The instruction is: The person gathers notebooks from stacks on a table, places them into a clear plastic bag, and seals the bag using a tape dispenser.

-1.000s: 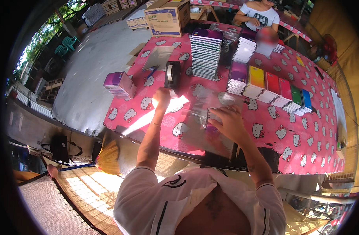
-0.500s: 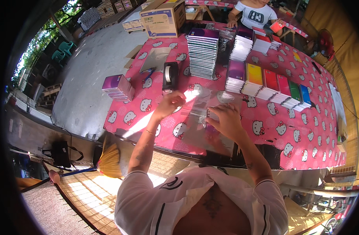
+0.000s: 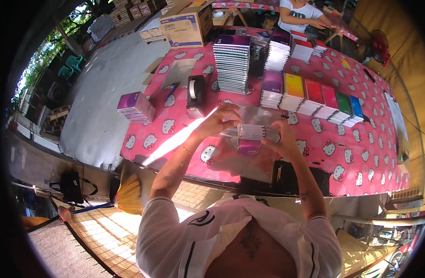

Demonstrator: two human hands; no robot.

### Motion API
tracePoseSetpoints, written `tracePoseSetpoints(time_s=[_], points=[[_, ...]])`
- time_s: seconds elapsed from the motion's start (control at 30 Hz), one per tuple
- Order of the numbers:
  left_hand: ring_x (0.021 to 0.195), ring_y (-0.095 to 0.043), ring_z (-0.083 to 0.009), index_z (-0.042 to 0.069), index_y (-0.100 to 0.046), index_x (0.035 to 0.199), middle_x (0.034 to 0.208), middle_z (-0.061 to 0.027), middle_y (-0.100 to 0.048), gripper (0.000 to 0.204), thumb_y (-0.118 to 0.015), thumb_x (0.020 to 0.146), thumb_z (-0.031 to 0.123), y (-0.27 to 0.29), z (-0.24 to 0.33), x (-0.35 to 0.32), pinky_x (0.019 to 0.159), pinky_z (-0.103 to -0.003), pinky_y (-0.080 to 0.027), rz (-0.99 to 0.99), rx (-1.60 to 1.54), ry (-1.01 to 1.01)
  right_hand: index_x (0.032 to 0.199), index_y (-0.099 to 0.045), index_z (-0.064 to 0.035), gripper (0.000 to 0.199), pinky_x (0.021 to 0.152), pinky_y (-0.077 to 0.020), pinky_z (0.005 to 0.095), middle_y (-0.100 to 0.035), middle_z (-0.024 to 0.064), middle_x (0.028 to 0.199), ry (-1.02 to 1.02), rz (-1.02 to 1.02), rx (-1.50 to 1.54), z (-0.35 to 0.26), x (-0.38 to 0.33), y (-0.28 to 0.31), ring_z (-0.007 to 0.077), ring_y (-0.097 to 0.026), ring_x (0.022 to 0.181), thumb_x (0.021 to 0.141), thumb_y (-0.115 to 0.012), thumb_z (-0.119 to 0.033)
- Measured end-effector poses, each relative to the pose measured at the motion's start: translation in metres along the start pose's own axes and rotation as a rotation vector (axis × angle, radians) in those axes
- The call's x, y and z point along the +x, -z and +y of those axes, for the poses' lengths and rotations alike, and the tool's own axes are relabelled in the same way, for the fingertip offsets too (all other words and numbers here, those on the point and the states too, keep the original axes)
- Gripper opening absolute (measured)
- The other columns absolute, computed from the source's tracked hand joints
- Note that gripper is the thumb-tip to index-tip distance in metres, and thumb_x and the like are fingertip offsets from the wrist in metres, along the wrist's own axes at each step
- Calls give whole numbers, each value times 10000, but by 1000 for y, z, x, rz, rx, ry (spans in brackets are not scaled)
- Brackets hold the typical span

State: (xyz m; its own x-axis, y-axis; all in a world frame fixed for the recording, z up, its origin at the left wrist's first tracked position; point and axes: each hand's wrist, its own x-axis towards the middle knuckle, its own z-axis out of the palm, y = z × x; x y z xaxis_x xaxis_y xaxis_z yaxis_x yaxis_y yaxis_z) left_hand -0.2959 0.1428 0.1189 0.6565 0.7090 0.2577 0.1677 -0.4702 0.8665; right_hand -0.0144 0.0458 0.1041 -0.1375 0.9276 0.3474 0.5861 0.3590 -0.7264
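A small stack of purple spiral notebooks [image 3: 249, 147] lies at the table's near edge, in or on clear plastic film [image 3: 227, 157]. My left hand [image 3: 223, 119] is at the stack's far left corner, fingers bent in a pinch on the plastic. At the stack's right side is my right hand [image 3: 284, 140], thumb and forefinger apart beside the spiral edge; whether it touches the film is hard to see. A black tape dispenser [image 3: 195, 96] with a roll of tape stands just beyond my left hand.
Tall notebook stacks [image 3: 232, 65] rise at the back. A row of coloured notebook piles [image 3: 293, 88] runs along the right. At the left edge sits another purple pile [image 3: 135, 107]. A cardboard box [image 3: 187, 28] stands at the far end, and a co-worker [image 3: 301, 16] is behind the table.
The purple notebook stack now shows clearly between my hands. My left hand moved right toward it, and my right hand shifted to its right side. The co-worker's hands moved together.
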Motion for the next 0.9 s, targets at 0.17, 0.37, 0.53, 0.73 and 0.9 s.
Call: tracePoseSetpoints(time_s=[0.17,0.37,0.53,0.73,0.9], points=[[1453,-287,-303,184,-769,1031,1485,-129,-452,203,-779,838,120,-42,-16,23,1150,-451,-268,52,293,-201,1243,-671,-105,543,1122,-337,472,-392,193,1486,411,-227,-164,22,-5,-31,370,-365,1407,777,-818,-344],[1491,-213,-381,174,-549,1364,1562,-203,-268,647,-782,767,84,-77,-49,26,1169,-503,-318,225,109,-89,1259,-690,-132,472,1160,-282,502,-182,207,1632,292,-208,81,38,-17,-51,366,-221,1504,836,-770,-326],[1351,-442,-287,83,-175,1579,1484,-212,-372,927,-775,883,202,-74,-39,14,1061,-378,-429,183,-472,360,1255,-674,-101,401,1117,-357,425,-375,204,1524,-62,92,577,40,-2,-53,302,-368,1430,898,-730,-275],[1170,-573,-199,-26,-399,1467,1283,-159,-595,660,-722,933,188,-59,-58,0,971,-305,-462,-12,-508,382,1322,-596,-75,433,1013,-430,331,-589,138,1319,-280,-360,691,61,40,-59,224,-554,1244,953,-684,-285],[1029,-649,-158,-5,-683,1213,1072,-103,-715,331,-700,951,197,-65,-30,-10,923,-306,-508,147,-56,151,1453,-470,-75,540,1054,-414,342,-538,104,1385,-5,-320,548,57,34,-43,192,-511,1277,980,-651,-260]])
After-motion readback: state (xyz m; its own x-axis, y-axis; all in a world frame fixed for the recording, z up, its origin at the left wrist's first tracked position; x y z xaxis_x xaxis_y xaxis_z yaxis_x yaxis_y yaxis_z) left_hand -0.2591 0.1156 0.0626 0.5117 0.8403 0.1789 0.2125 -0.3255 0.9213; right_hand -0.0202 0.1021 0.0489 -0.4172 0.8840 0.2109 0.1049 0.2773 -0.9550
